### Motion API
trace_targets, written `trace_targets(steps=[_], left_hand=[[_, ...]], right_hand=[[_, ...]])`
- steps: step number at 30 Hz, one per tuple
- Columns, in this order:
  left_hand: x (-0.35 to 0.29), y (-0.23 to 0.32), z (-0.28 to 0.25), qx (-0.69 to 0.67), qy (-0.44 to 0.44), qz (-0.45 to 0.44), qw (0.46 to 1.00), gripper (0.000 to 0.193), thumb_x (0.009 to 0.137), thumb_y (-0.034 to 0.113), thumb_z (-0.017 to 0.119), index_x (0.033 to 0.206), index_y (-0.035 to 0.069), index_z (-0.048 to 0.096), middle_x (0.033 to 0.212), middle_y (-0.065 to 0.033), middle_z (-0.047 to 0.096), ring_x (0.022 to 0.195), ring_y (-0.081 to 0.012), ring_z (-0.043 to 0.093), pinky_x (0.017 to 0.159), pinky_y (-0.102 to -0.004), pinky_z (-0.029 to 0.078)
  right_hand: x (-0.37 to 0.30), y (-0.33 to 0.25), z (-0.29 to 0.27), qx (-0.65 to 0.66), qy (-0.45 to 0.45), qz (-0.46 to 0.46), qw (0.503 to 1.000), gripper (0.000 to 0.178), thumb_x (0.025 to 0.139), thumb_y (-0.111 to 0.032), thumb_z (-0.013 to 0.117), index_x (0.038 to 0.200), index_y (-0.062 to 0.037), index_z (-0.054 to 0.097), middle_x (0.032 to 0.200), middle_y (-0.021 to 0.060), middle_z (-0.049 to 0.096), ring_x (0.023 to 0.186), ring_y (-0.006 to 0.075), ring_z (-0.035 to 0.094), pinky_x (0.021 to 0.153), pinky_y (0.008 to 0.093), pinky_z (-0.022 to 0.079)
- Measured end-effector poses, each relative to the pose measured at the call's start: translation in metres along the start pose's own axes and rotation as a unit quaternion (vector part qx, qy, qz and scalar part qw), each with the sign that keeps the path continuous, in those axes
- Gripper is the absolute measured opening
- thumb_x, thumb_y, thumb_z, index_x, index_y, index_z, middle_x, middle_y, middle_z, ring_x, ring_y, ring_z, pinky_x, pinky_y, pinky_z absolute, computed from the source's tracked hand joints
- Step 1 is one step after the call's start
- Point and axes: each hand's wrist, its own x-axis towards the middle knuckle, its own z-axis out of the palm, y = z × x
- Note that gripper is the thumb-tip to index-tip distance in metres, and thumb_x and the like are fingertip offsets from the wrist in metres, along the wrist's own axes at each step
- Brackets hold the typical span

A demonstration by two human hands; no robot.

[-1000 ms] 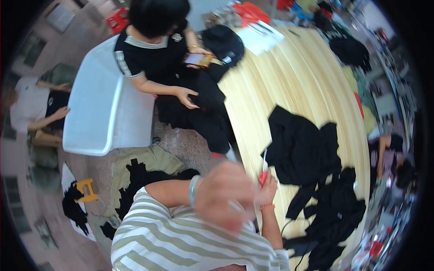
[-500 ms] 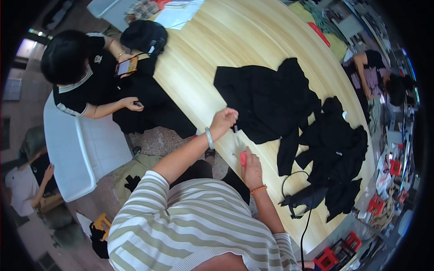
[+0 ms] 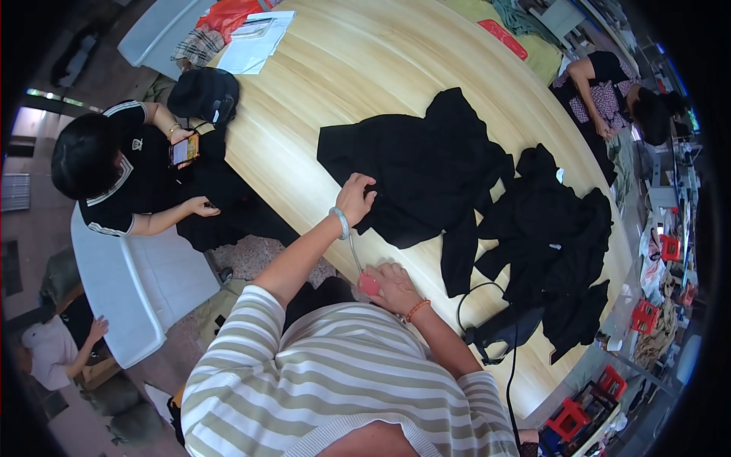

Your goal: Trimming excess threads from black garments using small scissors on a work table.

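Observation:
A black garment (image 3: 411, 160) lies spread on the wooden table, one sleeve hanging toward me. My left hand (image 3: 355, 199), a pale bangle at its wrist, reaches over the garment's near left edge with fingers slightly bent and apart; I see nothing in it. Closer to my body, my right hand (image 3: 396, 289) holds a rounded red thing (image 3: 369, 285) low over the table edge. From it a thin pale strip (image 3: 355, 251) runs up toward my left wrist; what kind of thing it is I cannot tell.
More black garments (image 3: 548, 217) lie bunched to the right, beside a dark device with a cable (image 3: 506, 331). At left, a co-worker (image 3: 114, 167) holds a phone (image 3: 184, 150) near a black cap (image 3: 204, 95). Papers (image 3: 256, 42) lie at the far left; another person (image 3: 601, 99) stands at far right.
My left hand has moved down and left onto the garment's edge, its fingers loosening. My right hand has shifted left with the red thing. The whole view has also shifted.

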Motion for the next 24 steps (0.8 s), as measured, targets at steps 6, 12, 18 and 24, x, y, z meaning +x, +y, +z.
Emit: trace_targets(steps=[6,12,18,24], left_hand=[[0.019,-0.008,0.003,0.148,-0.002,0.096,0.984,0.039,0.074,0.001,0.067,0.111,0.007,0.061,0.128,-0.0137,0.053,0.106,-0.0341,0.055,0.091,-0.0414,0.048],[0.032,-0.012,0.007,0.234,-0.013,0.143,0.962,0.022,0.078,0.005,0.066,0.100,0.006,0.065,0.130,-0.0129,0.052,0.101,-0.0318,0.059,0.082,-0.0400,0.052],[0.023,-0.018,-0.010,0.131,-0.051,0.128,0.982,0.018,0.080,0.006,0.066,0.097,0.005,0.061,0.131,-0.0103,0.051,0.099,-0.0306,0.062,0.079,-0.0388,0.053],[0.020,-0.003,0.005,0.159,-0.044,0.172,0.971,0.054,0.078,0.005,0.067,0.128,0.012,0.049,0.137,-0.0106,0.046,0.102,-0.0325,0.061,0.080,-0.0400,0.054]], right_hand=[[0.043,0.034,-0.028,0.062,0.271,0.080,0.957,0.042,0.084,-0.017,0.066,0.125,-0.0115,0.058,0.130,0.0125,0.049,0.088,0.0303,0.063,0.077,0.0408,0.052],[0.075,0.082,-0.068,0.022,0.295,0.157,0.942,0.012,0.089,-0.012,0.060,0.095,-0.0048,0.067,0.091,0.0139,0.063,0.082,0.0336,0.065,0.068,0.0407,0.053],[0.056,0.110,-0.104,0.195,0.444,0.231,0.844,0.010,0.092,-0.004,0.056,0.097,0.0000,0.065,0.082,0.0076,0.059,0.061,0.0123,0.058,0.057,0.0264,0.048],[0.034,0.128,-0.102,0.289,0.420,0.240,0.827,0.012,0.095,-0.010,0.057,0.100,-0.0012,0.064,0.081,0.0001,0.059,0.063,0.0055,0.054,0.058,0.0208,0.047]])
